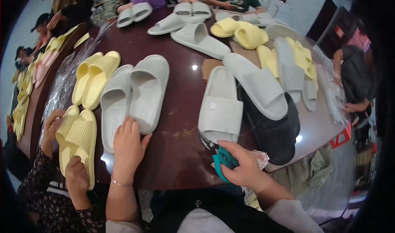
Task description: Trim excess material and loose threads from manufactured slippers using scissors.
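Grey slide [148,94] at my left hand [128,146]: matt, foam-like plastic
Pliers-like tool [222,172] in my right hand [242,165]: smooth plastic handles
Table [181,105]: glossy, scuffed
Film [67,81] at table's left edge: crinkled, shiny plastic

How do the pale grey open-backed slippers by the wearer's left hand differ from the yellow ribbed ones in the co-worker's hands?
The grey slippers look larger; the yellow slippers look slimmer. The left hand touches the grey slippers, while the co-worker's hands touch the yellow slippers. Both pairs have broad straps.
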The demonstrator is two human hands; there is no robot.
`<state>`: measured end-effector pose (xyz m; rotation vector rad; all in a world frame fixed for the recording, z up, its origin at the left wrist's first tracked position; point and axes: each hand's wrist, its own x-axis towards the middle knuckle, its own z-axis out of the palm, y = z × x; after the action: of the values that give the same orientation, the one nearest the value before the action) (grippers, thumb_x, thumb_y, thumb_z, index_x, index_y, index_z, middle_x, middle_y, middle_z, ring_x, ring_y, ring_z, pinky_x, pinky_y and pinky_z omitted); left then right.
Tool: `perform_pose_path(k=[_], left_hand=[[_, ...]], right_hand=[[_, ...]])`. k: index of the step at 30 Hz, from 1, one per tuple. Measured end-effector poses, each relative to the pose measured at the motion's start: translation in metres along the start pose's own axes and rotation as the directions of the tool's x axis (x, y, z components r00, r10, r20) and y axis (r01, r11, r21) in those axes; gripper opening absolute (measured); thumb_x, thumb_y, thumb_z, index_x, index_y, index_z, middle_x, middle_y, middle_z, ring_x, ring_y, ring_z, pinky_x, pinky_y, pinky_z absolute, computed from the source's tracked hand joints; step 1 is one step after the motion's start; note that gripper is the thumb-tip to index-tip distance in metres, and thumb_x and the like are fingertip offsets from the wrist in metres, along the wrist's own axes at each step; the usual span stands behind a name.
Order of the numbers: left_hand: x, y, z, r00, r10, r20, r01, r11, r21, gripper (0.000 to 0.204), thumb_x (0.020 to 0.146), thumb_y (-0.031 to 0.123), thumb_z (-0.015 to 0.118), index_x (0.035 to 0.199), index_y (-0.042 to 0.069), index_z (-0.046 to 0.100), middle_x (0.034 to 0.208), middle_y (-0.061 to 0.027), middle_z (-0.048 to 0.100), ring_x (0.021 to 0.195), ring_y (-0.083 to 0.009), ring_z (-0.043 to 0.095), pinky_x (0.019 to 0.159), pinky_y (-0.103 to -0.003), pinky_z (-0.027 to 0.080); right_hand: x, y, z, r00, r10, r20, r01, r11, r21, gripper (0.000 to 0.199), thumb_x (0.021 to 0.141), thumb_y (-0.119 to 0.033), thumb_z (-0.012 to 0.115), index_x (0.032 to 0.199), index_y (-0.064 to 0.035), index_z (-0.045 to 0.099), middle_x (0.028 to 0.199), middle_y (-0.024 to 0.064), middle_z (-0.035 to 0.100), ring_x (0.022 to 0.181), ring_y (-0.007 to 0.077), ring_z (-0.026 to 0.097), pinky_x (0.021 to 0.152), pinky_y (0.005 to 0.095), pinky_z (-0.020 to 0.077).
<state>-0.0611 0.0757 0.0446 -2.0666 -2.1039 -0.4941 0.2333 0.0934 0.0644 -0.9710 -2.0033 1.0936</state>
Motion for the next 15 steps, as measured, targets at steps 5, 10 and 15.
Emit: perform_pose_path(k=[5,10,15], left_hand=[[0.018,0.061,-0.011,0.986,0.167,-0.01,-0.167,0.986,-0.005,0.047,0.071,0.017,0.071,0.11,-0.002,0.052,0.119,-0.0165,0.052,0.117,-0.0341,0.047,0.096,-0.045,0.038],[0.054,0.132,0.025,0.815,0.576,-0.071,-0.579,0.798,-0.17,0.049,0.076,0.022,0.068,0.116,0.001,0.053,0.123,-0.0159,0.051,0.119,-0.0321,0.046,0.101,-0.046,0.034],[0.089,0.183,0.048,0.778,0.625,-0.062,-0.621,0.752,-0.221,0.045,0.077,0.026,0.067,0.113,0.002,0.055,0.121,-0.0129,0.052,0.119,-0.0307,0.047,0.104,-0.047,0.031]], right_hand=[[-0.01,0.008,-0.019,0.999,0.0,-0.038,-0.004,0.993,-0.116,0.049,0.077,-0.001,0.067,0.122,-0.0015,0.049,0.103,0.0119,0.065,0.091,0.015,0.065,0.078,0.0273,0.0513],[0.023,0.0,-0.045,0.974,-0.185,-0.13,0.19,0.981,0.029,0.055,0.074,-0.003,0.067,0.126,-0.0023,0.048,0.105,0.0151,0.063,0.09,0.0196,0.066,0.077,0.0295,0.052],[0.046,-0.034,-0.03,0.827,-0.553,0.102,0.554,0.832,0.023,0.056,0.075,-0.01,0.068,0.126,-0.0011,0.047,0.102,0.0167,0.061,0.086,0.031,0.064,0.073,0.0348,0.0516]])
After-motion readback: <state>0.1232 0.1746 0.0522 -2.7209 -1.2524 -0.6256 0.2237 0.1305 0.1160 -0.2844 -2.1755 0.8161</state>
